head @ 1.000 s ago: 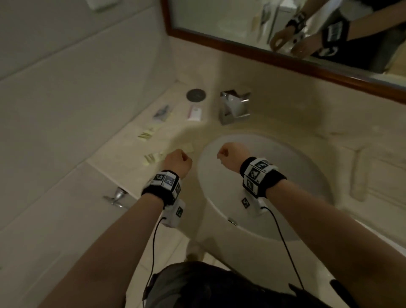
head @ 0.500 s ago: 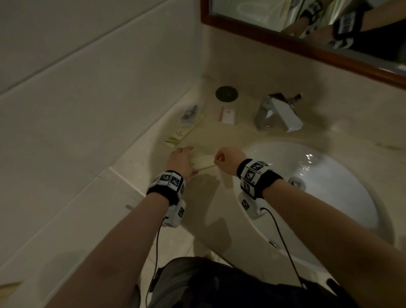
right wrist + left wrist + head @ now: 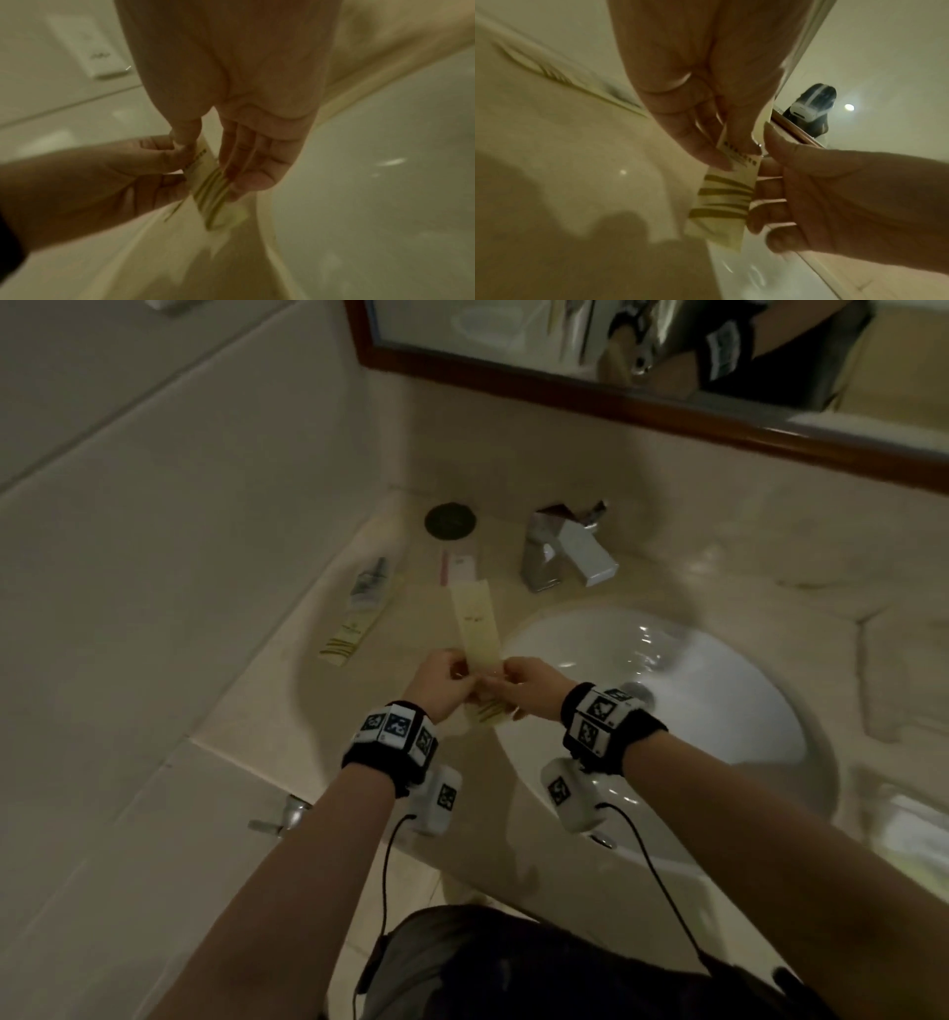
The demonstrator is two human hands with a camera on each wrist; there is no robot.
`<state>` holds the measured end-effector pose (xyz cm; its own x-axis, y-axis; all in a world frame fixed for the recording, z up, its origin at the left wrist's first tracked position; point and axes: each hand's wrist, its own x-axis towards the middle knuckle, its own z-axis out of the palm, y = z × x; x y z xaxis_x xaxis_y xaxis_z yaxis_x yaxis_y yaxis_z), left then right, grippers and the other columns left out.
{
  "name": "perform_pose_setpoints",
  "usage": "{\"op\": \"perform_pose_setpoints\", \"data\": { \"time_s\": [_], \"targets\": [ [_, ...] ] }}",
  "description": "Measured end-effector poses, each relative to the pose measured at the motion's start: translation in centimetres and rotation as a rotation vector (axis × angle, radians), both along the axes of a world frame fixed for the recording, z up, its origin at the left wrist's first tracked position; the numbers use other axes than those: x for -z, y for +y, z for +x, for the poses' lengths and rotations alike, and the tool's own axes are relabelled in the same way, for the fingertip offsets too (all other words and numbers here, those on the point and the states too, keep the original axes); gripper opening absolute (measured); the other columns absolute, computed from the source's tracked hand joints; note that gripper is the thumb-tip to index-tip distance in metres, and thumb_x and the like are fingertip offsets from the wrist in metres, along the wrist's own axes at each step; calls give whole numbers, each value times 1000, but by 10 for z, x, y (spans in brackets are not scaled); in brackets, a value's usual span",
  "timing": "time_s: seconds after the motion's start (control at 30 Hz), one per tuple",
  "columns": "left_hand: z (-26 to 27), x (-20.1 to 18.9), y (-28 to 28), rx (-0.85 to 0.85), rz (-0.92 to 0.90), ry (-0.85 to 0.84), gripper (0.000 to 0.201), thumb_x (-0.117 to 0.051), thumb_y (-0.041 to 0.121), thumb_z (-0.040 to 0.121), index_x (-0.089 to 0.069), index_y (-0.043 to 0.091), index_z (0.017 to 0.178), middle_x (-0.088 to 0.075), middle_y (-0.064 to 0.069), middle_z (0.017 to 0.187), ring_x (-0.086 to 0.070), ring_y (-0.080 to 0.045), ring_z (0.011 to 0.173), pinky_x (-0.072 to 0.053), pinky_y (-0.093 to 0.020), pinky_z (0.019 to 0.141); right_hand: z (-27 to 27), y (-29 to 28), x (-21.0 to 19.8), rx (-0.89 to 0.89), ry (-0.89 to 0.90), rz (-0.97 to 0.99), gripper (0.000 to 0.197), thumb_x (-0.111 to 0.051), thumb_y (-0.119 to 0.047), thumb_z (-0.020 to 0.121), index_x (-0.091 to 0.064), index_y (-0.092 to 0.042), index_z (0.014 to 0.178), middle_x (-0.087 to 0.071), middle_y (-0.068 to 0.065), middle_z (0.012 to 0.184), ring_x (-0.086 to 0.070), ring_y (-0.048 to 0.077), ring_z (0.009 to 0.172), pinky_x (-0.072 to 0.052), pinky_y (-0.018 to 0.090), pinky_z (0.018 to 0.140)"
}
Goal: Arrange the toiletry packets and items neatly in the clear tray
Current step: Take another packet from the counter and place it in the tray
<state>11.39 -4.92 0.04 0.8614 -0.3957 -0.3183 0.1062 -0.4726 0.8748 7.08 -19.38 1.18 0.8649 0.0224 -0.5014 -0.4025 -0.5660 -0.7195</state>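
Observation:
Both hands hold one long cream packet (image 3: 476, 629) with gold stripes at its near end, above the counter left of the basin. My left hand (image 3: 445, 683) pinches its left edge and my right hand (image 3: 518, 688) pinches its right edge. The left wrist view shows the striped end (image 3: 725, 200) hanging below the fingers. In the right wrist view the same packet (image 3: 209, 194) is blurred. Further back on the counter lie another cream striped packet (image 3: 352, 634), a clear-wrapped item (image 3: 371, 580) and a small white packet with a red edge (image 3: 460, 564). No clear tray is in view.
A white basin (image 3: 719, 711) fills the right of the counter, with a chrome tap (image 3: 565, 552) behind it. A dark round disc (image 3: 450, 521) sits at the back near the wall. A wood-framed mirror (image 3: 642, 410) hangs above. A tiled wall runs along the left.
The hands went from empty fists over the basin to the counter, took hold of the cream packet and lifted it, now held lengthwise pointing away. The head view shifted left and closer.

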Motion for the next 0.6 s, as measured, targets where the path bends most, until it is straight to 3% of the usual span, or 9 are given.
{"op": "perform_pose_setpoints", "data": {
  "time_s": [0.07, 0.13, 0.2, 0.27, 0.33, 0.43, 0.53, 0.6],
  "targets": [
    [-12, -1, -22, -23, -52, -6, 24, -60, 14, 91, -60, -2, 108, -66, -22, 107, -67, -32, 92, -59, -38, 76, -13, -19, -3, 7, -70, -108, 30, -54, -29, 95, -62, -3, 106, -61, 11, 94, -57, 22, 85, -49, 35, 76],
    [-25, -2, -45, -50, -126, 40, 16, -51, 16, 97, -54, 2, 103, -62, -22, 106, -67, -28, 81, -60, -31, 62, -28, -42, -4, 51, -98, -186, 18, -55, -25, 94, -61, -8, 92, -58, 8, 90, -54, 21, 85, -41, 30, 75],
    [-37, -3, -65, -63, -160, 72, 13, -49, 19, 98, -48, 7, 104, -59, -16, 103, -66, -22, 71, -57, -26, 52, -42, -63, -6, 108, -80, -162, 16, -55, -23, 95, -60, -8, 94, -60, 10, 93, -57, 24, 88, -45, 32, 78],
    [-50, -5, -90, -40, -149, 43, 22, -54, 23, 95, -44, 11, 110, -59, -11, 103, -65, -18, 71, -53, -26, 52, -63, -86, -10, 174, -59, -102, 24, -52, -23, 96, -60, -4, 108, -61, 8, 97, -59, 23, 88, -52, 33, 77],
    [-62, -9, -113, -45, -149, 7, 35, -58, 28, 93, -43, 10, 118, -59, -6, 103, -63, -18, 79, -49, -24, 57, -86, -111, -14, 158, -47, -154, 26, -50, -27, 97, -58, -9, 115, -58, 1, 97, -57, 19, 87, -49, 28, 71],
    [-75, -16, -147, -111, -256, 51, 27, -55, 26, 94, -47, 9, 114, -60, 1, 94, -60, -17, 86, -51, -22, 61, -119, -149, -13, 137, -30, -205, 21, -50, -31, 96, -59, -17, 110, -61, 1, 101, -59, 22, 94, -51, 37, 83],
    [-94, -21, -184, -62, -317, 85, 20, -54, 20, 96, -51, 6, 110, -57, 2, 88, -59, -15, 80, -55, -18, 56, -158, -184, -16, 244, 20, -79, 20, -48, -29, 98, -57, -15, 108, -59, 0, 96, -58, 18, 84, -51, 27, 66],
    [-112, -21, -210, 31, -297, 39, 14, -54, 14, 95, -53, 4, 104, -57, -3, 84, -60, -22, 79, -56, -19, 55, -188, -207, -18, 359, 37, 16, 17, -48, -32, 98, -55, -17, 104, -59, -1, 89, -58, 14, 75, -50, 23, 59]
  ]
}}
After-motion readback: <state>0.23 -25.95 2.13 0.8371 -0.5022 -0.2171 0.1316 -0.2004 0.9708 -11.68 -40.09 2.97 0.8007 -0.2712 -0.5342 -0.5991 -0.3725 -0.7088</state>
